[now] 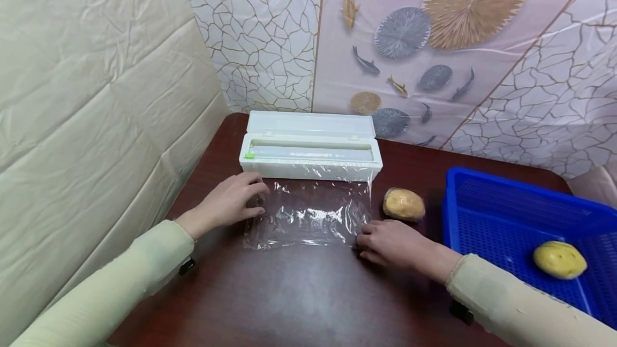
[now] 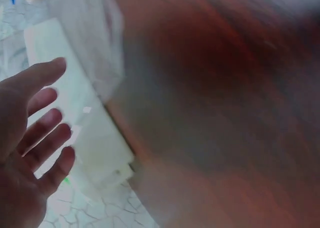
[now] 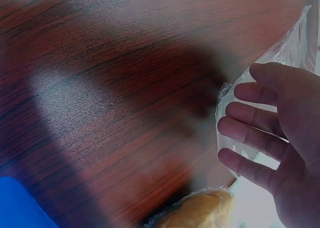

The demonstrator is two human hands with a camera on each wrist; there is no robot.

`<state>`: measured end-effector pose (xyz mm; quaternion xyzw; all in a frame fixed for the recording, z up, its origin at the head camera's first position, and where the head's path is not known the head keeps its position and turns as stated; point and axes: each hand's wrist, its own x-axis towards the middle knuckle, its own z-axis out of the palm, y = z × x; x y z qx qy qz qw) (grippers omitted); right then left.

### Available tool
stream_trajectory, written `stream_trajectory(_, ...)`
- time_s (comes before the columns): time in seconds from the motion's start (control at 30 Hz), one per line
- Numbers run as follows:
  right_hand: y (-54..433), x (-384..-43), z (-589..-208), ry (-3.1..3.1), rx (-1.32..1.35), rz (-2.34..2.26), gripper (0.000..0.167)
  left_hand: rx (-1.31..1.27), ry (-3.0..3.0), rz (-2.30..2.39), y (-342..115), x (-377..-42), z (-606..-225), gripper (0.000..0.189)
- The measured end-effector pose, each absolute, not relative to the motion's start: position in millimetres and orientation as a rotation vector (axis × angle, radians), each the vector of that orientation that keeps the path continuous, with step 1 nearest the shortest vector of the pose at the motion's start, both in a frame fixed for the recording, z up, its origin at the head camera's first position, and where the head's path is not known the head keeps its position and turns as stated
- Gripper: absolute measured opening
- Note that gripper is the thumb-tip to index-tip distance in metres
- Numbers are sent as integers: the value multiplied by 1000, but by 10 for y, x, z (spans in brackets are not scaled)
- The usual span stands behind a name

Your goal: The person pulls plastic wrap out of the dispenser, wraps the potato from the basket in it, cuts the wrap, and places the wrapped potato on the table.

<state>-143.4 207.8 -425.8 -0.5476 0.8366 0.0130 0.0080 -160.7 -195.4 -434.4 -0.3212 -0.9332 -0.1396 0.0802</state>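
Note:
A sheet of cling film (image 1: 308, 218) is drawn out of a white dispenser box (image 1: 310, 170) and lies over the dark table, its near edge crumpled. My left hand (image 1: 236, 200) is at the sheet's left side, just before the box; in the left wrist view its fingers (image 2: 50, 123) are spread and loosely bent, with nothing in them. At the sheet's near right corner is my right hand (image 1: 392, 242). Its fingers (image 3: 250, 128) are nearly straight against the film (image 3: 295, 43) in the right wrist view. Beside that hand sits a yellowish, potato-shaped piece (image 1: 404, 204) wrapped in clear film.
The box's lid (image 1: 310, 123) stands raised at the back, and a green slider (image 1: 249, 155) sits at its left end. On the right is a blue plastic basket (image 1: 450, 213) holding a yellow, potato-shaped piece (image 1: 560, 259). Patterned cloth walls (image 1: 270, 36) enclose the table.

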Motion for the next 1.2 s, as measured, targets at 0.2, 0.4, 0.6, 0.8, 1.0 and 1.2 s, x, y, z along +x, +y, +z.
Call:
stream_trajectory(0.2, 2095, -1436, -4268, 2628, -1647, 66, 13, -816, -2705, -318, -2025, -1686, -4385, 54)
stream_trajectory(0.4, 2120, -1434, -4267, 2678, -1617, 93, 15, -855, -2751, -359, -2037, -1668, -4438, 59)
stream_trajectory(0.6, 2145, -1439, -4196, 2703, -1588, 82, 15, -1040, -2798, -405, -2012, -1510, -4563, 53)
stream_trajectory(0.8, 2173, -1450, -4077, 2703, -1586, 45, 16, -1161, -2810, -400, -1923, -1352, -4627, 48)
stream_trajectory(1.0, 2243, -1467, -3898, 2727, -1567, -62, 12, -1227, -2814, -369, -1857, -1298, -4675, 44)
stream_trajectory(1.2, 2426, -1466, -3647, 2824, -1435, -170, 13, -1209, -2832, -386, -1871, -1289, -4724, 41)
